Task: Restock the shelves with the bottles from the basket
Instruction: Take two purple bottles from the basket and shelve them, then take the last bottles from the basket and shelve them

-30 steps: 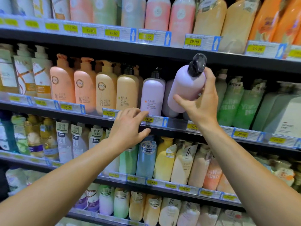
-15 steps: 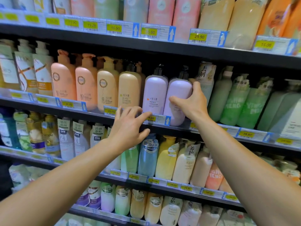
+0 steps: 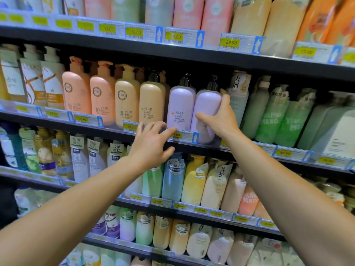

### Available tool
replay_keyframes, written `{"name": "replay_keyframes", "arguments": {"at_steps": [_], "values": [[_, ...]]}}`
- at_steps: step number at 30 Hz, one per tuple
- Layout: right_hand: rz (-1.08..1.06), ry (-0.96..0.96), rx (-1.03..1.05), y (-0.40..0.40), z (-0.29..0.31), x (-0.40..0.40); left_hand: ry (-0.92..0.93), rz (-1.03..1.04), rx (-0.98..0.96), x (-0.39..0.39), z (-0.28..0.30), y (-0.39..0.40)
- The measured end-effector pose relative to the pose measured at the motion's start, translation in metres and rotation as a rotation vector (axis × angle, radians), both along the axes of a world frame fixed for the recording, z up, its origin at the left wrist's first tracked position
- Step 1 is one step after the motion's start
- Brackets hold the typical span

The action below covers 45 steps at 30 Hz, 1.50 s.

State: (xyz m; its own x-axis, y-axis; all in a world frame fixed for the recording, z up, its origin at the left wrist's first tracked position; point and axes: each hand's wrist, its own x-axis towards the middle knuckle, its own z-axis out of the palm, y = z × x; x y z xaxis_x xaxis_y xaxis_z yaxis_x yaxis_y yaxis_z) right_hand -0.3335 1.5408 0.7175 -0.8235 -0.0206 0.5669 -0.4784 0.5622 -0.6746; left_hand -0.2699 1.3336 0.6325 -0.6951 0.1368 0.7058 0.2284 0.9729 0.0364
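Note:
A lilac pump bottle (image 3: 206, 106) with a black pump stands upright on the second shelf (image 3: 201, 148), right beside a matching lilac bottle (image 3: 180, 108). My right hand (image 3: 221, 118) grips its right side, thumb across the front and fingers round the back. My left hand (image 3: 151, 144) hovers in front of the shelf's price strip below the matching bottle, fingers spread and holding nothing. The basket is out of view.
Rows of bottles pack every shelf: peach and beige pump bottles (image 3: 126, 96) to the left, green bottles (image 3: 276, 116) to the right. Price tags (image 3: 230, 43) line the shelf edges. The shelf above hangs low over the pump tops.
The lilac bottle, held high and tilted a second ago, now stands upright on the shelf next to its twin. My right hand came down with it. My left hand barely moved.

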Motion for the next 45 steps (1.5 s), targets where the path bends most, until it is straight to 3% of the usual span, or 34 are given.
{"name": "replay_keyframes", "arguments": {"at_steps": [6,13,20,33,41,45], "values": [[-0.006,0.023,0.035,0.014,-0.012,0.027,-0.025,-0.028,-0.016,0.008,0.012,0.000],[-0.082,0.072,0.384,0.028,-0.041,0.080,-0.027,-0.075,-0.025,0.039,0.023,0.006],[-0.173,0.106,0.582,0.046,-0.079,0.154,-0.089,-0.194,-0.028,0.096,0.008,0.033],[-0.214,-0.161,0.900,0.152,-0.186,0.285,-0.320,-0.393,-0.071,0.198,-0.102,0.147],[-0.224,-0.379,0.878,0.297,-0.275,0.359,-0.544,-0.454,-0.177,0.250,-0.193,0.281],[-0.198,-0.503,0.888,0.385,-0.320,0.390,-0.639,-0.486,-0.118,0.277,-0.228,0.356]]}}
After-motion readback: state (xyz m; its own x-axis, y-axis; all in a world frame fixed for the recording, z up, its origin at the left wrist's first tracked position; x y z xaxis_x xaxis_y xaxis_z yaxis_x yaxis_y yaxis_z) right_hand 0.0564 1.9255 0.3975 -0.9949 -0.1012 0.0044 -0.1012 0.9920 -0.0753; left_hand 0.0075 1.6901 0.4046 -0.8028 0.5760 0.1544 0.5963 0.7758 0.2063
